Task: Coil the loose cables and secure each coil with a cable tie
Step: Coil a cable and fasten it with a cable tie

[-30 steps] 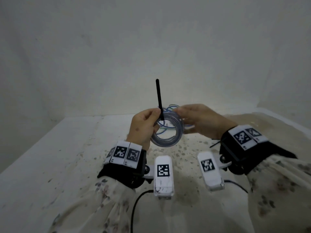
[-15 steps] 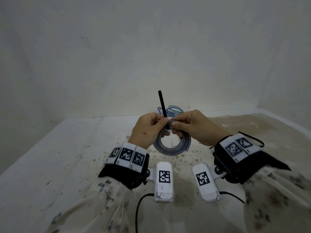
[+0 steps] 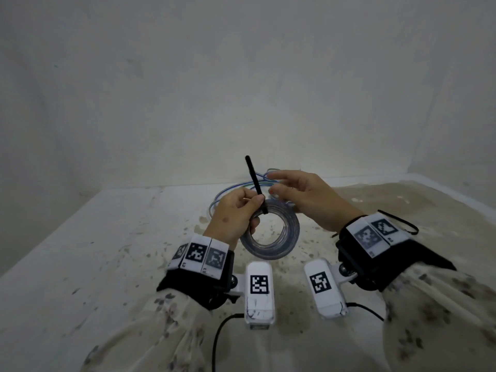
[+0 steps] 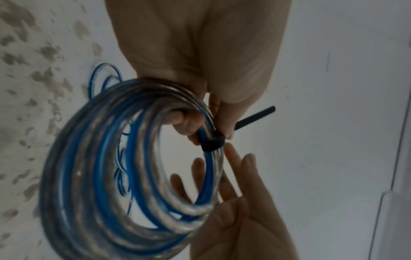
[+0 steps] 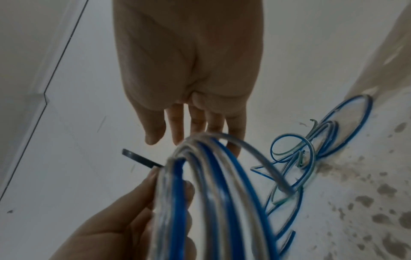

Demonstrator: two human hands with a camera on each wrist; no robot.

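A coil of clear and blue cable [image 3: 271, 234], bound by a black cable tie [image 4: 213, 143], is gripped by the left hand [image 3: 233, 218]. The right hand [image 3: 303, 197], at three o'clock, is spread, holding nothing. The tie's tail is best pulled snug.

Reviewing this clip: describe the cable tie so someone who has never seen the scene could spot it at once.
Start at the stained white table, then find the left hand holding a coil of clear and blue cable above it. The cable tie is the black strap wrapped round that coil at the fingertips, its free tail sticking straight up. It is the only black, straight, stiff strip among curved cables.
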